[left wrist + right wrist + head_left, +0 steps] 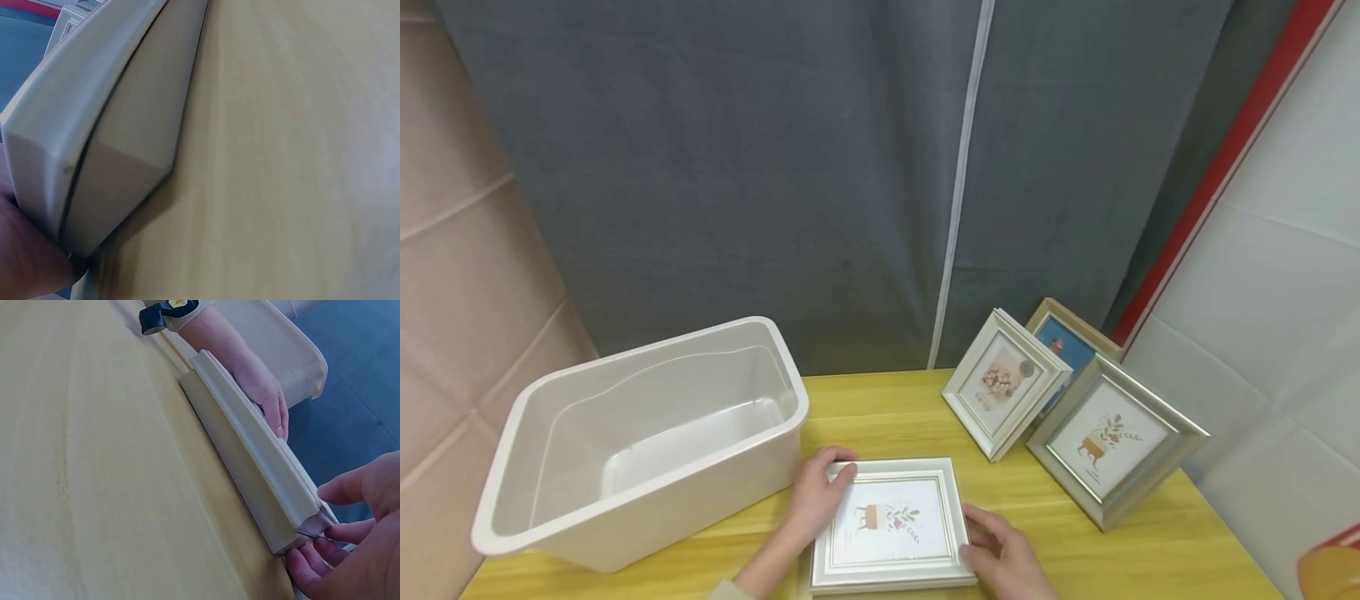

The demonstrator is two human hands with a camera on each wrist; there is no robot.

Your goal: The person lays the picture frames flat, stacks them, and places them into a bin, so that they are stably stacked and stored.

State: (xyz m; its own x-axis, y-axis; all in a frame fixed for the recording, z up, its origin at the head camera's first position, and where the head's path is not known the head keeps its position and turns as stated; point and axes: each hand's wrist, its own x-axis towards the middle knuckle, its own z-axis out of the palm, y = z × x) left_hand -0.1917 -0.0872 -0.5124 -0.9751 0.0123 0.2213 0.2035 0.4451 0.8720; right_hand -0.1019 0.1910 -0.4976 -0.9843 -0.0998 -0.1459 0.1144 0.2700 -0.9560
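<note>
A white picture frame (898, 571) with a plant-and-deer print lies face up on the yellow wood-grain table. My left hand (820, 493) grips its far left corner, thumb on top and fingers over the far edge. At the right edge, my right hand (1006, 554) holds the side between thumb and fingers. Seen from the left wrist, the frame's edge (94, 125) shows two thick layers split by a dark seam. In the right wrist view the fingertips (342, 487) touch the frame's corner; the layers look like stacked frames, though the lower one's face is hidden.
A large white plastic bin (700, 467) stands at the left, its visible floor bare. At the right, a cream frame (958, 392), a gold frame (1078, 325) with a blue picture and a silver frame (1180, 442) lean together. A grey curtain (760, 183) hangs behind.
</note>
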